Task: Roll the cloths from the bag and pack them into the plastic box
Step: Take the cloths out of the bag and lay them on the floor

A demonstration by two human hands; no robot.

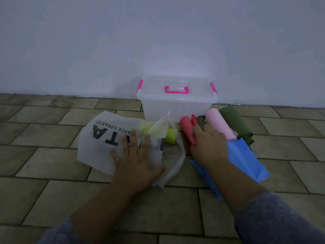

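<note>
Behind, a plain pale bluish-white painted wall (158,32); meets along a dark uneven seam a floor of olive-brown rectangular stone tiles (52,191), laid in staggered rows with dark grout. Dim, cool, even light.

Plastic box (176,103) sits on the floor (52,191) against the wall (158,41), lid on. Bag (98,138) lies flat front-left of the box, mouth to the right, bag roll (171,136) poking out. Left hand (139,161) lies flat on the bag. Right of the bag: inner roll (186,125) in the right hand (209,145), outer roll (218,124) beside it, folded cloth (235,120) farthest right. Flat cloth (246,161) lies nearest, under the right wrist.
</note>
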